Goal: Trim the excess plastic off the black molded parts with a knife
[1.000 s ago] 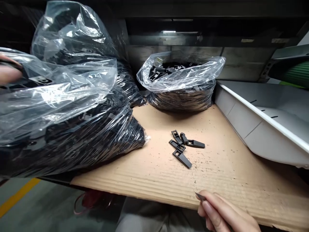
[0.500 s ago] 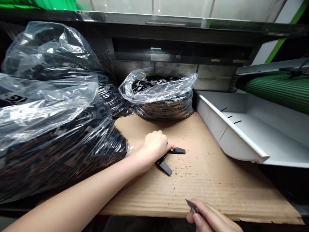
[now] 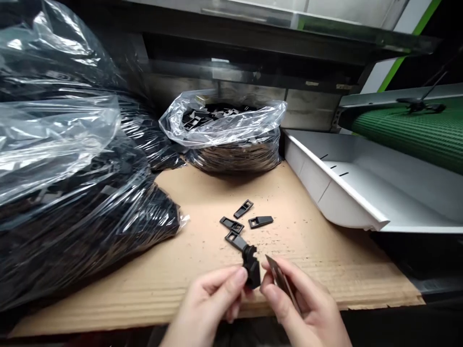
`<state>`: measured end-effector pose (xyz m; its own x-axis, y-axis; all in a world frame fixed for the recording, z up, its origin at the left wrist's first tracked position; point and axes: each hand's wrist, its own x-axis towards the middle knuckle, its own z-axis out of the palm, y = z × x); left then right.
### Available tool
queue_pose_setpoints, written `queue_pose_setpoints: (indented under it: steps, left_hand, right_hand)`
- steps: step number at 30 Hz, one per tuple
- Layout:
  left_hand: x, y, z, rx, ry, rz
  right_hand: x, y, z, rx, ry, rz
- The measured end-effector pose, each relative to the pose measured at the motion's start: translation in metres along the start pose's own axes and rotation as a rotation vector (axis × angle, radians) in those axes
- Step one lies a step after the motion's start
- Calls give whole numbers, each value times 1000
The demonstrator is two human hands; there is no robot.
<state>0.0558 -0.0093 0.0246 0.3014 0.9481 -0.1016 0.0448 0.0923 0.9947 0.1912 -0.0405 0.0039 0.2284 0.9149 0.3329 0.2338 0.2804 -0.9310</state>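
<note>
My left hand (image 3: 213, 301) pinches a small black plastic part (image 3: 252, 270) above the front of the cardboard sheet (image 3: 202, 188). Close on its right, my right hand (image 3: 302, 303) grips a thin pointed knife blade (image 3: 280, 279), tip up and towards the part. Whether blade and part touch, I cannot tell. Just beyond my hands lie several flat black plastic pieces with square openings, among them one piece (image 3: 261, 221) to the right, another (image 3: 243, 208) farther back and a third (image 3: 231, 224) at the left.
Clear plastic bags full of black parts stand at the left (image 3: 83, 207) and at the back (image 3: 231, 154). At the right is a white tray (image 3: 307, 178) below a green ribbed conveyor belt (image 3: 408, 130). Dark crumbs are scattered over the cardboard.
My left hand has come back from the pieces on the cardboard, now with a black part in its fingers. My right hand has moved up and left with the blade, beside it.
</note>
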Motion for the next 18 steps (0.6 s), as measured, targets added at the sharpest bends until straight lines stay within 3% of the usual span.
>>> queue_pose_setpoints:
  steps: [4, 6, 9, 11, 14, 16, 18]
  left_hand:
    - [-10, -10, 5, 237, 28, 264]
    - [-12, -10, -2, 477, 82, 480]
    - [-10, -11, -14, 868, 279, 828]
    - [-7, -13, -16, 1014, 252, 973]
    - [-2, -14, -13, 941, 106, 1005]
    - [0, -15, -10, 815, 101, 914]
    - [-1, -16, -6, 696, 123, 752]
  right_hand:
    - [9, -13, 7, -13, -120, 79]
    - [14, -15, 5, -10, -136, 176]
    - [23, -16, -2, -16, -196, 382]
    - [28, -16, -6, -5, -284, 467]
    - [28, -13, -11, 3, -402, 420]
    - [23, -9, -15, -96, -355, 255]
    - [17, -3, -20, -273, -274, -2]
